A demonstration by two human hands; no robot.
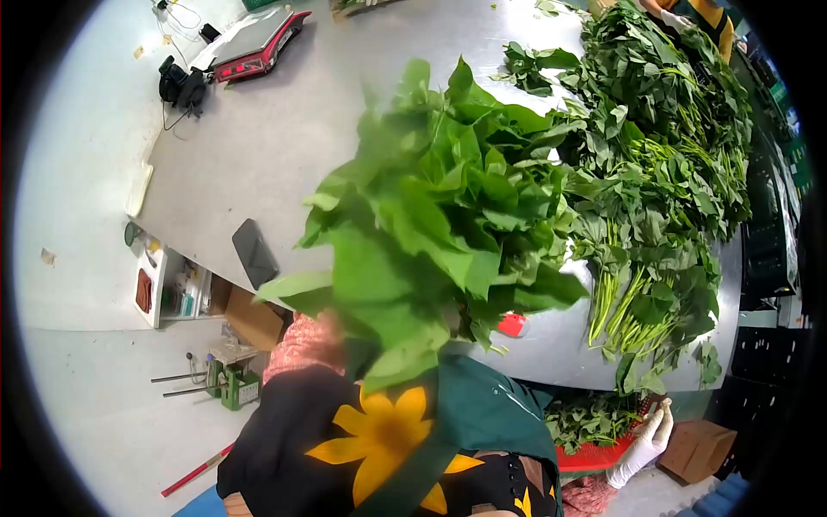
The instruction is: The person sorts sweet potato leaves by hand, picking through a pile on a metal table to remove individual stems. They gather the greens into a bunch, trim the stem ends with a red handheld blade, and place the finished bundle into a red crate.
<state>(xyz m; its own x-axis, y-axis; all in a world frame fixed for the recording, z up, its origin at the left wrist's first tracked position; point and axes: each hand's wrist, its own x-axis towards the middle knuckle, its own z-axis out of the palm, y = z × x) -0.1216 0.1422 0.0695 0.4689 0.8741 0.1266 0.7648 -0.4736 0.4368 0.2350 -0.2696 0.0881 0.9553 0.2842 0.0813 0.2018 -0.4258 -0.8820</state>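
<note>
A large bunch of leafy greens [431, 215] is held up close to the camera, partly blurred. My left arm, in a pink patterned sleeve, reaches up to it; the leaves hide my left hand, which appears to grip the bunch from behind. At the lower right is my right hand [644, 446] in a white glove, beside a red basket [594, 457] that has greens in it. Its fingers look stretched out, with nothing visible in them. A small red object [512, 325] lies on the metal table [207, 164] near its front edge.
A big heap of stemmed greens [663, 172] covers the table's right side. A red scale [258, 47] stands at the back left, and a dark phone [254, 252] lies near the left edge. Another person [706, 21] is at the far right; a cardboard box [698, 450] sits below.
</note>
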